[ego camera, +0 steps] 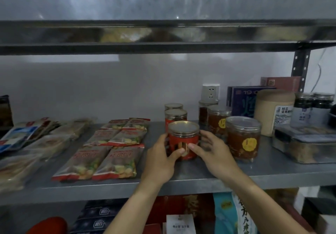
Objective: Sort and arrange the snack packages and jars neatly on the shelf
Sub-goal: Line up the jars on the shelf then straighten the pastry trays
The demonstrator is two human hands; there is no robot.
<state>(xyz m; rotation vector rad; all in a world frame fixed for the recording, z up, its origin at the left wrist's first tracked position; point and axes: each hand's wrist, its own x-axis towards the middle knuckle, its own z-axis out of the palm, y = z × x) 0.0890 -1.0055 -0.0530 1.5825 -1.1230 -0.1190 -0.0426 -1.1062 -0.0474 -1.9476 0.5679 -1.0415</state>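
I see the left hand (161, 159) and the right hand (214, 153) curled round one red-labelled jar (183, 137), which stands upright on the shelf (200, 180) between them. Just behind it I count two more red jars (176, 116) in a line. Right of the right hand stand two yellow-labelled brown jars (242, 135). Left of the left hand lie six snack packets (116, 163), in pairs.

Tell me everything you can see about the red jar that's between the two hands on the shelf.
The red jar is a squat clear cylinder with a red label wrapped round it and a flat gold-rimmed lid. It stands upright near the front of the metal shelf, two matching jars in line behind it. The left hand and right hand clasp its sides, thumbs on its front. Contents unclear.
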